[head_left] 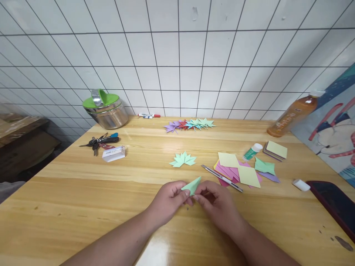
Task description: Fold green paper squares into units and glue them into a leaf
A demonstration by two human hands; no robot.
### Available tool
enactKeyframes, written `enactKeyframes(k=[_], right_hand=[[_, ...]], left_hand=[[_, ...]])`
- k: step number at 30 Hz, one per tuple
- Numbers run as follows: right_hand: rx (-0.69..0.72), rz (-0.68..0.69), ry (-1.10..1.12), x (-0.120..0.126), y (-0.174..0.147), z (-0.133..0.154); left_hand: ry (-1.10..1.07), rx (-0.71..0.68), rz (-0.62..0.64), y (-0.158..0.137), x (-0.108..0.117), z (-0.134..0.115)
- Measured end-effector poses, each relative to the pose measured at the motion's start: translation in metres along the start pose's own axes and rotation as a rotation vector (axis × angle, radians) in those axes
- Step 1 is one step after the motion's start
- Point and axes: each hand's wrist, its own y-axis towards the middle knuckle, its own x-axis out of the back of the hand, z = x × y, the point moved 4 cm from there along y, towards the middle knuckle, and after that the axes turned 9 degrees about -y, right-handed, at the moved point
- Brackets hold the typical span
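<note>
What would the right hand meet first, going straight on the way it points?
Likely the folded green paper in the left hand; the right hand seems to touch it, though depth is unclear.

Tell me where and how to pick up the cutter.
The cutter is probably best pinched mid-body across its narrow width, right hand coming down from above on the near side: it lies flat, long and slim, with most of the papers beyond it. I'd avoid both ends; I can't tell which holds the blade.
</note>
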Motion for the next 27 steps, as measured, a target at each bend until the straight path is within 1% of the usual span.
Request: enactKeyframes(k=[7, 9, 16, 20, 27], right_hand=[[-0.128, -0.089, 0.103, -0.0013, 0.0014, -0.004], [-0.143, -0.094, 0.132, -0.002, 0.002, -0.005], [-0.109, -0.123, 0.207, -0.0016, 0.0021, -0.0057], [-0.08, -0.118, 0.249, -0.0045, 0.0002, -0.0064], [-0.067, -0.135, 0.328, -0.009, 0.0004, -0.0052]], left_hand=[[0.224, -0.102, -0.015, -0.0028, -0.0025, -0.0033], [0.239, -0.107, -0.018, -0.0027, -0.0021, -0.0024], [0.072, -0.064, 0.044, -0.0013, -0.0036, 0.0017], [0.06, -0.04, 0.015, -0.0008, -0.0031, 0.0046], [-0.074, -0.016, -0.016, -0.0006, -0.0043, -0.0001]])
